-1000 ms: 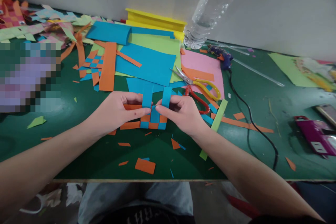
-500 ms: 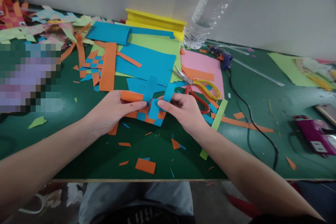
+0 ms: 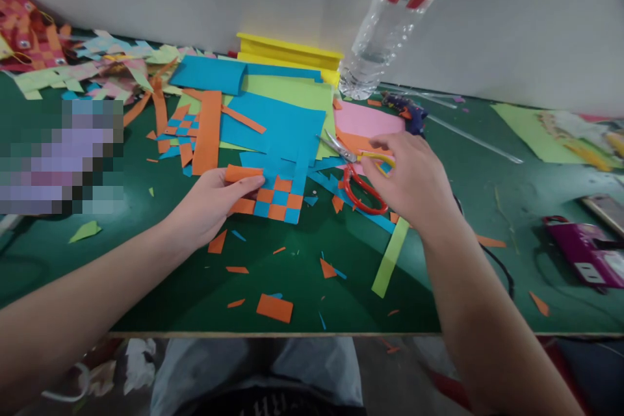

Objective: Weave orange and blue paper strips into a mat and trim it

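Note:
My left hand (image 3: 214,205) pinches a woven orange-and-blue paper piece (image 3: 279,197) at its left side, between thumb and fingers. Checkered squares face up, blue strips stretch away from its far edge, and orange strips run under the hand. On the right, my right hand (image 3: 407,175) is over the scissors (image 3: 364,192), with thumb and fingers apart around the yellow handle. The scissors have one red and one yellow handle and lie on the paper with blades pointing left. Part of the yellow handle is hidden by the hand.
Blue sheets (image 3: 273,120), an orange strip (image 3: 207,133) and a small woven piece (image 3: 182,127) lie behind. A water bottle (image 3: 380,32) stands near a glue gun (image 3: 409,114). Paper scraps dot the green table (image 3: 170,286); a purple object (image 3: 578,250) lies at right.
My right hand has left the woven paper and moved right to the scissors. The left hand still holds the paper, which now lies flatter with its checkered part exposed. The view has shifted slightly.

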### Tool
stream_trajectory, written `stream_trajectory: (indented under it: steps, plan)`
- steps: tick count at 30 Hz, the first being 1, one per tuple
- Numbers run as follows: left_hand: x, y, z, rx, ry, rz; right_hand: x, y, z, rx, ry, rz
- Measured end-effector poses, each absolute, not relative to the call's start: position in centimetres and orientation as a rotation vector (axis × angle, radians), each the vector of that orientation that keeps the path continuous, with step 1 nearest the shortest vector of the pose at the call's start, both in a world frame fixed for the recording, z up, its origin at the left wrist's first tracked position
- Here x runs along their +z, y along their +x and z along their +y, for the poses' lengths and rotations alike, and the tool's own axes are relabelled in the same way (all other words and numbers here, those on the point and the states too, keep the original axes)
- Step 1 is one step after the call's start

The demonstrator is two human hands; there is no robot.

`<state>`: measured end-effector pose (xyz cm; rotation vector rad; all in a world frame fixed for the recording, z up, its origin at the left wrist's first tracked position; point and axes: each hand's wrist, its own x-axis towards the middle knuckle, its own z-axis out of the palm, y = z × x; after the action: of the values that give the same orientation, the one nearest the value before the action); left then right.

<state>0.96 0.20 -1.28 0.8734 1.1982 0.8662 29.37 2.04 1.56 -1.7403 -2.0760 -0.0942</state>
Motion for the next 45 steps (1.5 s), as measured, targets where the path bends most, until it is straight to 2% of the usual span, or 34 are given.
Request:
stream_trajectory:
  steps: [5, 8, 14, 23, 34, 38, 45]
  plan:
    - [-1.1, 1.1, 0.3, 0.864, 0.876, 1.211, -0.2, 31.0, 2.2, -0.106, -2.041, -2.305]
    - [-1.1, 1.1, 0.3, 0.872, 0.864, 1.224, -0.5, 31.4, 2.3, -0.074, -2.070, -2.276]
    - [-1.2, 1.3, 0.4, 0.911, 0.839, 1.286, 0.0, 32.4, 2.8, 0.213, -2.097, -2.216]
    - [-1.6, 1.0, 0.4, 0.947, 0.831, 1.253, 0.2, 31.8, 2.5, 0.210, -2.127, -1.996]
    - [-2.5, 0.6, 0.7, 1.027, 0.849, 1.296, 0.3, 30.7, 1.9, 0.094, -1.706, -1.904]
    - [-2.3, 0.6, 0.7, 1.041, 0.863, 1.291, 0.4, 29.9, 1.3, 0.162, -1.556, -2.070]
    - [-1.9, 0.8, 0.7, 1.115, 0.918, 1.285, -0.1, 29.8, 0.9, 0.032, -1.497, -2.312]
